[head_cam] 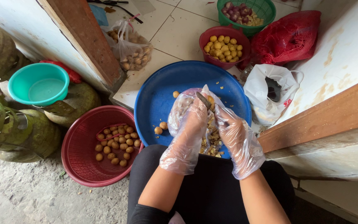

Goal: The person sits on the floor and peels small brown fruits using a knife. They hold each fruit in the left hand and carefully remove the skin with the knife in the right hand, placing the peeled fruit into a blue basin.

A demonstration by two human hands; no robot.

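Sitting low over a big blue basin (162,95), the person works with both hands in loose clear plastic gloves. Their left hand (189,124) is closed around a small knife (204,101), its blade pointing up and away, while the right hand (233,128) pinches a small yellowish round fruit (211,100) against the blade tip. Below the hands lies a heap of brown peelings (212,141) in the basin, and a few unpeeled brown fruits (161,127) sit on its blue floor to the left. Just beside the basin on the left stands a dark red mesh basket (79,166) with a cluster of the same brown fruits. Beyond the basin, a small red bowl (225,32) holds peeled yellow ones, and a green basket (262,8) behind it holds purple bulbs (shallots, by the look). A red net sack (289,37) and a white plastic bag (266,89) lie to the right; a teal bowl (38,85) rests on green coconuts (42,135) at far left.
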